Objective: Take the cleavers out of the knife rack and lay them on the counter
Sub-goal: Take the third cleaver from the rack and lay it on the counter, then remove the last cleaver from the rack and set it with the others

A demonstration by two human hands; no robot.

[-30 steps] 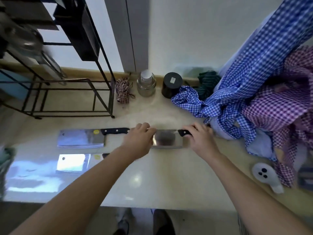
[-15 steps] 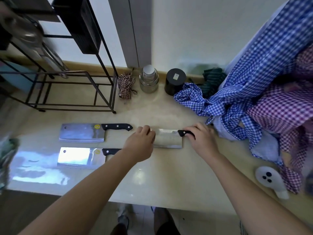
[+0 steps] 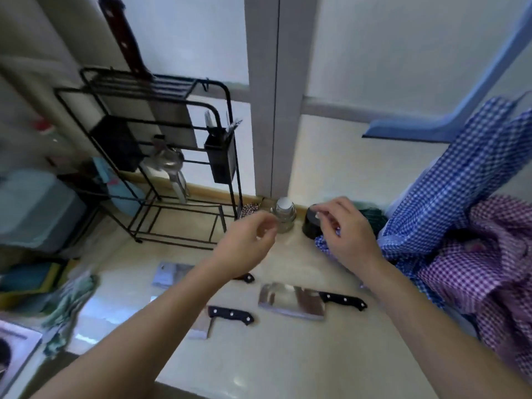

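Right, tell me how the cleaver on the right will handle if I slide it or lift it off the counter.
The cleaver lies flat on a glossy counter, so a push would probably make it slide easily rather than tip. Its broad steel blade looks rigid and likely heavy towards the front, so it may dip when lifted. The black riveted handle sticks out clear, probably the safest place to grip.

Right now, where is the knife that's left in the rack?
In the head view, upper left: the knife's dark handle sticks up from the top slots of the black rack, well above both hands.
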